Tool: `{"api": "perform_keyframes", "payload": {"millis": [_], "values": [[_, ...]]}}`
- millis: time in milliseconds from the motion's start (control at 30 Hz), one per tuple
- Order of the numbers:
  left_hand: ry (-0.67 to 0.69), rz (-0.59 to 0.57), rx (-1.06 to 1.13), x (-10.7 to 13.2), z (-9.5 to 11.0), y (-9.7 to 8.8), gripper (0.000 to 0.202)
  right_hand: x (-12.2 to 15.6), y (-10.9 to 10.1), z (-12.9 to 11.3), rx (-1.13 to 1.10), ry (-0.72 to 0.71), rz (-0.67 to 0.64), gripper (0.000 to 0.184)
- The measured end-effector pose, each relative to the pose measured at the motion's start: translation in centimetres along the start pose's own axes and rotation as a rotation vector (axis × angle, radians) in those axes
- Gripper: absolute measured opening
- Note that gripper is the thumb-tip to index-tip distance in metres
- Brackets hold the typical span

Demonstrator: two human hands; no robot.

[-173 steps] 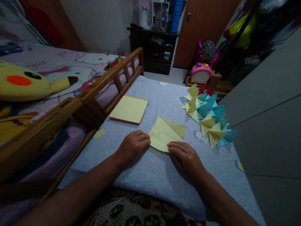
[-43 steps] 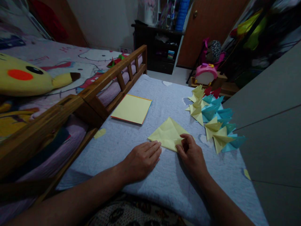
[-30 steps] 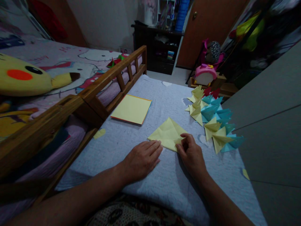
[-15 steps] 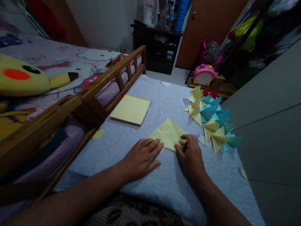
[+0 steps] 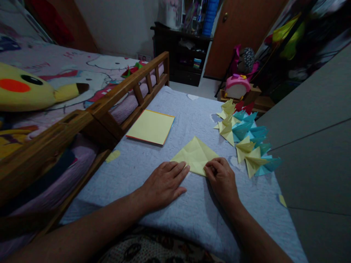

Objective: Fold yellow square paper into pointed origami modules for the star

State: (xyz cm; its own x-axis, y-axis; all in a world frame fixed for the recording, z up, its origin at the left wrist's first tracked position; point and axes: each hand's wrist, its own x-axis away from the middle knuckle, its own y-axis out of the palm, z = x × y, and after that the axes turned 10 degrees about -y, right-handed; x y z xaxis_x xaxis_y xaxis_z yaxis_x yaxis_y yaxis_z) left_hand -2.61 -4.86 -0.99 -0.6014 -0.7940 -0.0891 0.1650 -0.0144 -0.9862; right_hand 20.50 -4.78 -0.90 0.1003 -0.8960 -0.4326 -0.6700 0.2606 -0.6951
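A pale yellow sheet of origami paper (image 5: 195,155), folded to a triangle with crease lines across it, lies flat with its tip pointing away from me. My left hand (image 5: 168,184) rests palm down, fingers stretched out, the fingertips pressing on the paper's lower left edge. At the lower right edge, my right hand (image 5: 223,180) pinches the paper between thumb and forefinger. Up and to the left sits a stack of square paper (image 5: 151,127), yellow on top with other colours at its edges. Several folded paper birds (image 5: 253,160), yellow, blue and red, stand in rows on the right.
A grey-blue cloth (image 5: 189,226) covers the surface under the paper. Along the left runs a wooden bed rail (image 5: 134,81), with a yellow plush toy (image 5: 41,89) on the bed beyond. A pale panel (image 5: 315,157) borders the right side. A pink toy case (image 5: 237,87) stands behind.
My right thumb and forefinger have closed together on the paper's right edge. My left hand keeps its place on the paper. The whole view has shifted slightly.
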Motion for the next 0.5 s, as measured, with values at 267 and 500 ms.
{"api": "perform_keyframes", "payload": {"millis": [267, 500], "values": [[0.001, 0.014, -0.008, 0.02, -0.09, 0.19, 0.056, 0.17, 0.07, 0.17, 0.0, -0.023, -0.044, 0.018], [0.012, 0.014, -0.011, 0.04, -0.03, 0.02, 0.056, 0.52, 0.06, -0.12, 0.104, -0.113, -0.07, 0.021]]}}
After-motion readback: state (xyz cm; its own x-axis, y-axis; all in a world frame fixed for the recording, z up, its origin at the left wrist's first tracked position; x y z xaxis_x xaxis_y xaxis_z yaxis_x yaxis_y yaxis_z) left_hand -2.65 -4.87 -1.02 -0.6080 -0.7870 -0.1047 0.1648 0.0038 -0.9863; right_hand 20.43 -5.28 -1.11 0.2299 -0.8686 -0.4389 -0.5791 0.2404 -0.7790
